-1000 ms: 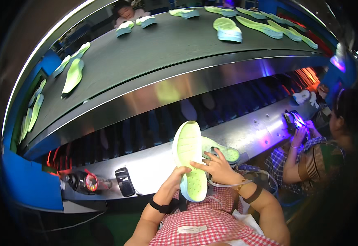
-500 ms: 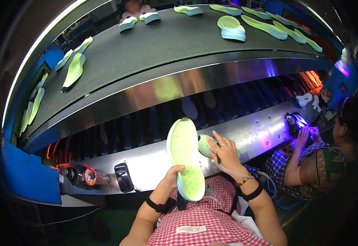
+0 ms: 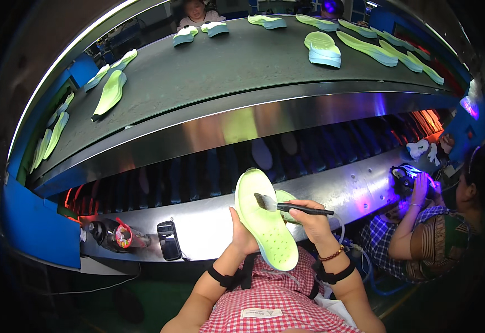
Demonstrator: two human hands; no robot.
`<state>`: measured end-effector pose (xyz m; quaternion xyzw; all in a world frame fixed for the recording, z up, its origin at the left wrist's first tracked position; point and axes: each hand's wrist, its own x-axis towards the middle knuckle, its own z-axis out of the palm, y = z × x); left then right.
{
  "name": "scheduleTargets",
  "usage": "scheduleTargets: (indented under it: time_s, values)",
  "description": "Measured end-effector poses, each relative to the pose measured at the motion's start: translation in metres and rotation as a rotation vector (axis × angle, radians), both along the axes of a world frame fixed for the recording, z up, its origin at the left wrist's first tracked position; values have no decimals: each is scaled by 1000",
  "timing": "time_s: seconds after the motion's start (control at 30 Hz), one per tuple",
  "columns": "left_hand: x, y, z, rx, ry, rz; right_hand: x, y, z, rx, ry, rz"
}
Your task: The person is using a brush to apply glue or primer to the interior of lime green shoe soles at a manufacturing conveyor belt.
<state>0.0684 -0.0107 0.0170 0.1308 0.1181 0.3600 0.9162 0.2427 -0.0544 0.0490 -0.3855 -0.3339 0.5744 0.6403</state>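
My left hand (image 3: 241,233) grips a pale green shoe sole (image 3: 265,217) from the left edge, holding it tilted with its inner face toward me, above my lap. My right hand (image 3: 308,217) holds a black-handled brush (image 3: 287,206) whose bristles touch the upper middle of the sole. A second green piece (image 3: 285,196) shows just behind the sole, partly hidden by it and by my right hand.
A wide grey conveyor belt (image 3: 209,72) carries several green soles (image 3: 322,48) above a shiny steel ledge (image 3: 209,222). A black phone (image 3: 169,240) and a dark bottle (image 3: 115,234) lie on the ledge at left. Another person (image 3: 431,227) works at right under violet light.
My right hand left the green piece behind the sole and now holds the brush against the sole. The sole has tilted slightly in my left hand.
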Motion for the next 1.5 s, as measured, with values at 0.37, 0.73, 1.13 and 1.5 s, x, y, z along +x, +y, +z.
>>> scheduleTargets:
  time_s: [0.37,0.73,1.13,1.5]
  values:
    - [3,0,2,126,-136,-113,-4,25,7,-96,36,-3]
    - [10,-6,6,-2,-32,92,-25,38,13,156,-532,-98]
    - [-21,18,6,131,98,176,0,-10,72,267,-829,336]
    - [-5,1,24,85,65,150,-9,-3,64,274,-591,206]
